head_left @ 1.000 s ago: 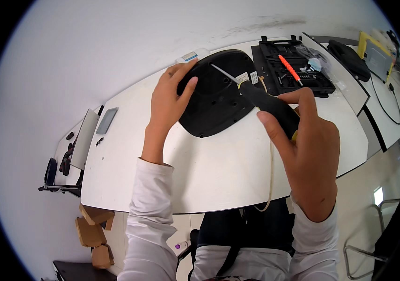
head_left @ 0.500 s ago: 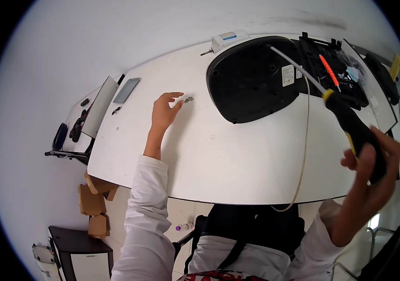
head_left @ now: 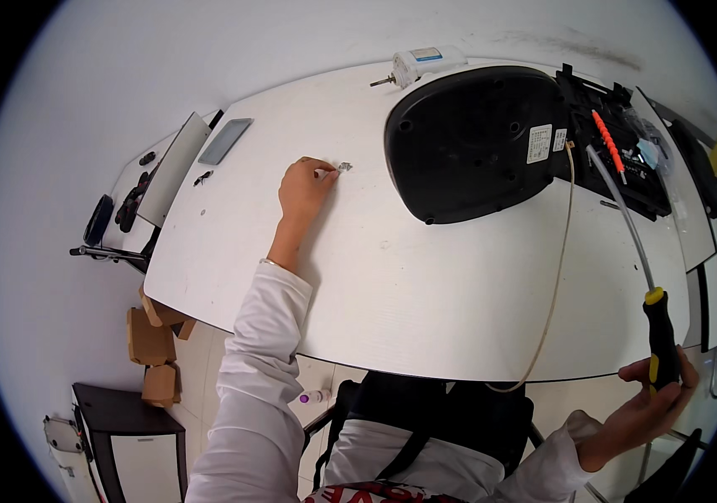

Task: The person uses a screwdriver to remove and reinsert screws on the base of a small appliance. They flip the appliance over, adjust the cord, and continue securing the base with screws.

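Note:
My left hand [head_left: 303, 189] rests over the white table, thumb and forefinger pinched together at a small pile of metal pieces [head_left: 344, 167] that look like screws. Whatever lies between the fingertips is too small to make out. In my right hand [head_left: 645, 416] is a screwdriver [head_left: 660, 331] with a black and yellow handle, held off the table's near right edge. Its long shaft points away toward the black tool case. Between the hands, farther back, a black rounded plastic housing [head_left: 467, 159] lies with its labelled underside up.
A pale cord [head_left: 561, 277] runs from the housing over the table's front edge. Behind stands a white cylindrical motor [head_left: 427, 65]. The open black tool case [head_left: 639, 180] holds an orange-handled screwdriver [head_left: 607, 142]. A grey phone-like slab [head_left: 226, 141] lies far left on the table [head_left: 426, 293].
My left hand has closed its fingers at the small metal pile. My right hand has moved down toward me, swinging the screwdriver away from over the housing and more upright in view.

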The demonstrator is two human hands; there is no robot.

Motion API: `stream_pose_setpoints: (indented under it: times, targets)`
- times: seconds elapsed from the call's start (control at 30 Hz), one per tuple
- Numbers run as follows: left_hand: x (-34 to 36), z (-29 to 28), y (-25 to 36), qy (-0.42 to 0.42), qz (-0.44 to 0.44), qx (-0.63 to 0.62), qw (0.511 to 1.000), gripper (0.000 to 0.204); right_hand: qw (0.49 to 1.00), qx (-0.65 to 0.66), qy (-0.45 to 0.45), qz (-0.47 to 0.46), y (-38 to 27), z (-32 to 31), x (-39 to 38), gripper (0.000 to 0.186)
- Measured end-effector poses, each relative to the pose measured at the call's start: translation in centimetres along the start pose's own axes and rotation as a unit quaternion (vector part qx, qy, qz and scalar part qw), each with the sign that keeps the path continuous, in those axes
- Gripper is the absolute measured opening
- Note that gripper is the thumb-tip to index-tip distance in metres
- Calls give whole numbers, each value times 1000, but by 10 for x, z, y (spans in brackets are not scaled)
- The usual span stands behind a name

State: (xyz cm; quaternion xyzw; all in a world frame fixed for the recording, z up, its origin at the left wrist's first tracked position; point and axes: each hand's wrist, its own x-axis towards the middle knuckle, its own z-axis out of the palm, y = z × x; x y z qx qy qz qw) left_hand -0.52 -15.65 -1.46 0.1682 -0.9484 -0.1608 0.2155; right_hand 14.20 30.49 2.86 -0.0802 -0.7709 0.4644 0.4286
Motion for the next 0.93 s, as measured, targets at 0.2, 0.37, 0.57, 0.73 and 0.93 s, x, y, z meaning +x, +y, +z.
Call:
stream_pose_setpoints:
  times: [0.2,0.37,0.57,0.73,0.93]
  targets:
    - [-5,-4,-4,-6,-1,12,1000,14,997,44,14,60,3,10,-17,60]
    - [-23,-29,-10,-47,20,-42,998,13,979,165,-38,117,3,13,-30,55]
    - [-35,-28,13,46,68,6,997,16,953,222,-83,187,13,3,-37,58]
    - [-52,-46,45,121,67,-179,974,13,934,261,-93,226,15,4,-41,62]
    - [-98,-73,138,-65,75,-662,743,37,916,330,-70,216,28,2,-51,59]
